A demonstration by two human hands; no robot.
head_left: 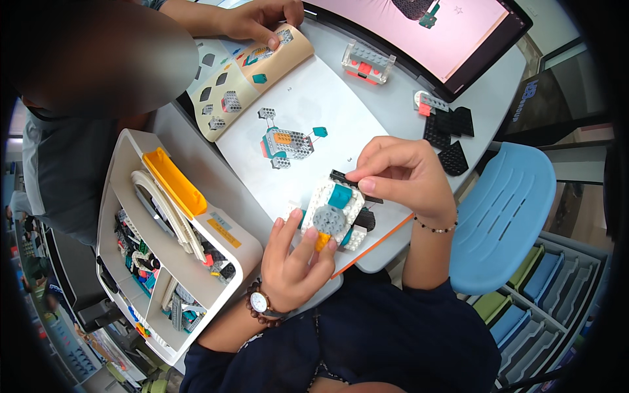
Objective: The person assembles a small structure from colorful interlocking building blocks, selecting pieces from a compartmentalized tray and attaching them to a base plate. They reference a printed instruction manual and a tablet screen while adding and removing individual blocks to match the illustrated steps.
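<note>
A building-brick model, mostly white with teal, grey and orange pieces, is over the lower part of an open instruction booklet. The fingers of my left hand curl round its near left side, by a round grey piece and an orange one. With thumb and forefinger closed, my right hand pinches at a black brick piece along the model's far edge. The fingers partly cover that piece, so I cannot tell how firmly it is attached. Another dark piece shows at the model's right side.
A white divided bin of loose bricks stands at left. Beyond the booklet are a small grey-and-coral brick build and a monitor. Black plates lie at right, near a blue chair. Another person's hand holds the booklet's curled page.
</note>
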